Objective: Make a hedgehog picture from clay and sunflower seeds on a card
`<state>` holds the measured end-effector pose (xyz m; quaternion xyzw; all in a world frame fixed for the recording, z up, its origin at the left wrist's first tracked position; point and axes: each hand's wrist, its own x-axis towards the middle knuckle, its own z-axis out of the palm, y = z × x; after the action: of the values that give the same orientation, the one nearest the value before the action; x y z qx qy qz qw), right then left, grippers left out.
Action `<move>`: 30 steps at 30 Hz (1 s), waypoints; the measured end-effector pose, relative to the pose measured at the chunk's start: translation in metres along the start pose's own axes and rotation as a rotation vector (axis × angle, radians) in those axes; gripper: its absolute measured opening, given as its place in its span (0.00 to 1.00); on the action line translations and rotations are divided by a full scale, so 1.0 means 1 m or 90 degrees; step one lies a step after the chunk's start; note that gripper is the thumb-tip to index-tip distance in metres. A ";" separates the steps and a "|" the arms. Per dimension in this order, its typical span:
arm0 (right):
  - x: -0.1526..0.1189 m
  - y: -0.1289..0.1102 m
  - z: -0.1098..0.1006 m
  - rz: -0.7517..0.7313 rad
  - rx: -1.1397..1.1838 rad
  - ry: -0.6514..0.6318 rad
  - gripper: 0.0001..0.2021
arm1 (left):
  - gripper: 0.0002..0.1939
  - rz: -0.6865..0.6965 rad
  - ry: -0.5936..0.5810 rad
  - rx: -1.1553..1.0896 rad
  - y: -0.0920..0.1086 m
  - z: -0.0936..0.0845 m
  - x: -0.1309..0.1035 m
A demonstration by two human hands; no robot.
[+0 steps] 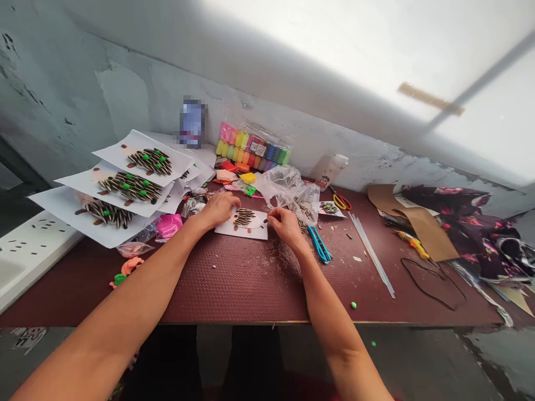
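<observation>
A small white card (pixel 225 229) lies on the brown table, with a pale hedgehog-like shape on it. Rows of striped sunflower seeds (pixel 244 217) cover that shape, and small brown pieces sit at its edge. My left hand (pixel 218 210) curls over the card's upper left corner, fingers bent against it. At the right edge of the card, my right hand (pixel 285 224) is closed in a pinch near a dark spot; what lies between its fingertips is too small to make out. Beyond it, a clear plastic bag (pixel 284 184) stands beside loose sunflower seeds (pixel 303 210).
Decorated sheets (pixel 167 192) are stacked at left, near a power strip (pixel 31 245). Coloured clay packs (pixel 251 150) and a white bottle (pixel 334 170) stand behind. Rightward lie a blue cutter (pixel 320 245), scissors (pixel 341 200), glue sticks (pixel 371 256) and a yellow glue gun (pixel 413 245).
</observation>
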<state>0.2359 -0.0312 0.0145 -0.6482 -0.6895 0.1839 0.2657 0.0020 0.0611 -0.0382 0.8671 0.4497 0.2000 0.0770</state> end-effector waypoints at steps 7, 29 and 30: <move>-0.002 -0.001 -0.003 0.004 -0.144 0.000 0.11 | 0.17 -0.001 0.004 -0.008 0.001 -0.002 0.000; -0.005 -0.009 0.004 -0.060 0.049 0.008 0.08 | 0.17 -0.017 -0.016 -0.002 0.008 -0.007 -0.002; -0.007 -0.011 0.008 -0.074 0.070 0.000 0.07 | 0.17 -0.020 -0.014 -0.001 0.008 -0.007 -0.002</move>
<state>0.2221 -0.0381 0.0140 -0.5912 -0.7150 0.2058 0.3112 0.0041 0.0546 -0.0297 0.8620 0.4620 0.1899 0.0858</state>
